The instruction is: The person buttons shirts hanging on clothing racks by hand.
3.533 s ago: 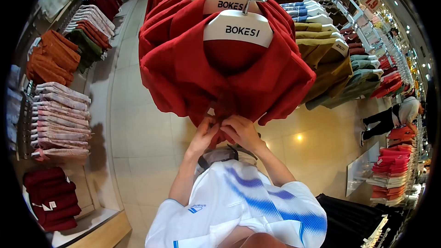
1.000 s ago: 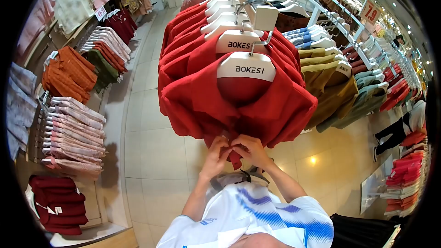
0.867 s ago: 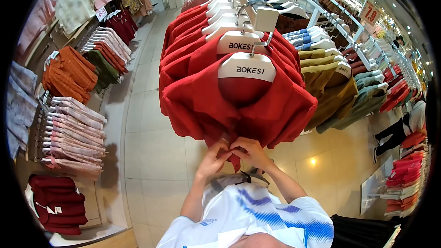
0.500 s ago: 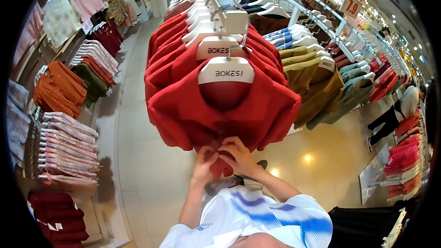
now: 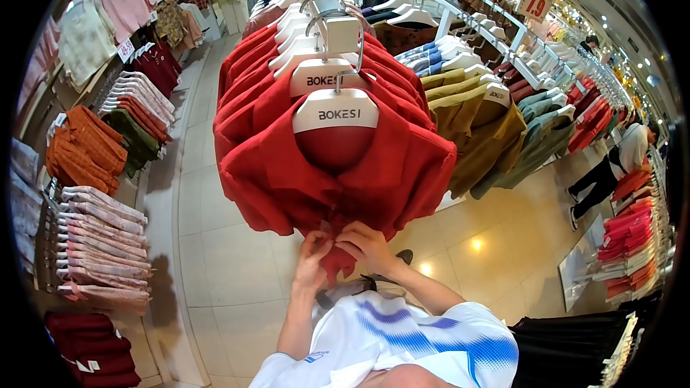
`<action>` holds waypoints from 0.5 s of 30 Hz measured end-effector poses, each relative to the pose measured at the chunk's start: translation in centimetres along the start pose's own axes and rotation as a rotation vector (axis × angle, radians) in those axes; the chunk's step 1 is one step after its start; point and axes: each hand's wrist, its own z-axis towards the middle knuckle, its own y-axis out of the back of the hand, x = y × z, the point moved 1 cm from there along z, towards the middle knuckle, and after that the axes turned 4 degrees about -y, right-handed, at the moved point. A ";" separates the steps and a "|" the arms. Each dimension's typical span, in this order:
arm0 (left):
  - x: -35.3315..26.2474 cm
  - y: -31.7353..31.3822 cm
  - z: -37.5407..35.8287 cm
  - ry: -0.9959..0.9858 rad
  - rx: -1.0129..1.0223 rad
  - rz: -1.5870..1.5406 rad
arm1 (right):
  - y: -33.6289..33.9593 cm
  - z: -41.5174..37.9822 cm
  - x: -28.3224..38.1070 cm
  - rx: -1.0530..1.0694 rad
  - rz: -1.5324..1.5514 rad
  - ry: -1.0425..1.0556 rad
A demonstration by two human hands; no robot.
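Clothing shop, tiled floor (image 5: 237,244) below the hands. Left hand (image 5: 314,253) and right hand (image 5: 367,244) both raised, pinching the red shirt (image 5: 345,179) front.

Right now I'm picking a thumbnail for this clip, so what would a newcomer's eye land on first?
The red shirt at the centre, hanging on a white hanger printed BOKESI, front of a row of red ones. Just below it, the left hand and right hand pinch its front placket. Upper right, a 7.9 price sign stands above the racks.
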 end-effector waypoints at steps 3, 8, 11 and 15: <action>0.3 0.4 0.0 -0.021 0.003 -0.019 | 0.1 0.3 0.0 0.000 0.028 -0.007; 1.0 0.3 0.2 -0.144 -0.047 0.114 | -0.1 0.4 -0.2 -0.003 0.085 -0.027; 1.0 -0.2 0.4 -0.337 -0.011 0.346 | 0.0 0.1 -0.4 0.013 0.111 -0.083; 0.5 -0.6 0.6 -0.417 0.021 0.553 | 0.6 1.3 1.1 -0.054 -0.066 0.016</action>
